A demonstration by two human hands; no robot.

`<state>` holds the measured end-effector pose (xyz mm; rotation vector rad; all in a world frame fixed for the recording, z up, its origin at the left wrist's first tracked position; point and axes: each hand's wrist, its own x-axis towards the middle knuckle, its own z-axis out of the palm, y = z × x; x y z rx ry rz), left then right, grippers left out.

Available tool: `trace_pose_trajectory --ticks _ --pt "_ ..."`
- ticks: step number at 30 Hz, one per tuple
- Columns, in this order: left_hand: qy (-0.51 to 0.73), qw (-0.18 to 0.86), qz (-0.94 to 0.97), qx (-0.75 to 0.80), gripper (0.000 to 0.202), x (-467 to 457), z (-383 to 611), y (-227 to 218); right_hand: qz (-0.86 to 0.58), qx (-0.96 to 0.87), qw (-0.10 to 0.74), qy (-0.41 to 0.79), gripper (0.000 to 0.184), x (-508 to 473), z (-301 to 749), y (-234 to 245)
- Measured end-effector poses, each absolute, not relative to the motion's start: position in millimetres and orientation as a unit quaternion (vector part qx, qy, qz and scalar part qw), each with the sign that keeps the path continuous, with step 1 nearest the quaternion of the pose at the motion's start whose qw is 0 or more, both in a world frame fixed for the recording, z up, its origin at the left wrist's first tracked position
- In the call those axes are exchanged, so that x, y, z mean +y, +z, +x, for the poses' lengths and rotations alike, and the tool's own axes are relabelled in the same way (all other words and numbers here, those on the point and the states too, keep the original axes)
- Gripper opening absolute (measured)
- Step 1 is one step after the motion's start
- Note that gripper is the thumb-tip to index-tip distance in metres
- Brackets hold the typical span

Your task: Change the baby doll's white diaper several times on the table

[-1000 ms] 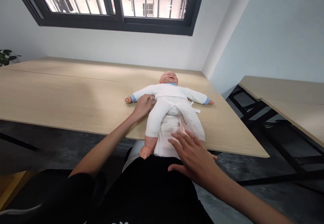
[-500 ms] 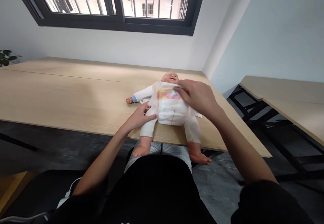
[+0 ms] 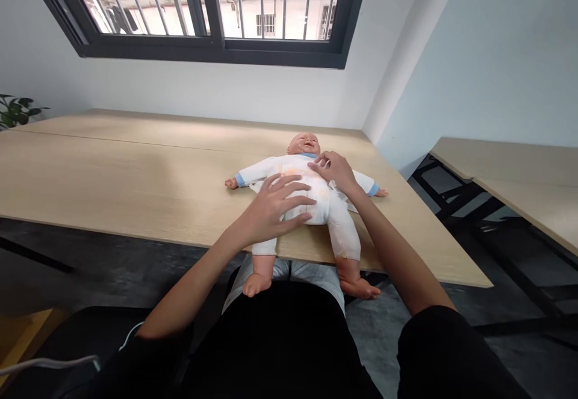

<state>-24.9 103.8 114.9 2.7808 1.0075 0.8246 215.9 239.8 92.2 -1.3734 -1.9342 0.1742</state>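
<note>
A baby doll (image 3: 304,144) in a white suit with blue cuffs lies on its back on the table, head away from me, its feet hanging past the near edge. A white diaper (image 3: 318,205) with a faint coloured print covers its belly and passes between its legs. My left hand (image 3: 273,206) rests over the diaper's front, fingers spread. At the diaper's upper right edge, by the doll's chest, my right hand (image 3: 336,171) has its fingers bent and appears to pinch that edge; the fingertips partly hide the contact. White side tabs (image 3: 350,205) stick out beside the hips.
The pale wooden table (image 3: 135,176) stretches left and back to the wall under a barred window (image 3: 275,8). A second table (image 3: 510,158) stands at the right. A plant (image 3: 18,110) shows at the far left, and a dark chair (image 3: 103,327) at lower left.
My left hand has moved from the doll's hip onto the diaper's front, fingers spreading. My right hand has moved slightly down and inward, and the diaper's raised front now lies flatter against the belly.
</note>
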Motion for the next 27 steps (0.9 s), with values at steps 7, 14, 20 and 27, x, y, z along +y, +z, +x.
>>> trace_pose_trajectory --ticks 7,14,20,27 --pt "0.109 0.059 0.968 0.22 0.042 167 20 111 -0.588 -0.696 0.408 0.056 0.027 215 263 78" --pt "0.083 0.121 0.964 0.223 0.048 214 37 113 -0.602 -0.746 0.285 -0.006 0.034 159 311 36" --pt "0.102 0.104 0.955 0.259 0.048 234 42 111 -0.566 -0.764 0.304 0.05 0.02 153 309 27" --pt "0.131 0.089 0.939 0.306 0.05 235 39 105 -0.588 -0.654 0.427 0.211 0.04 150 300 42"
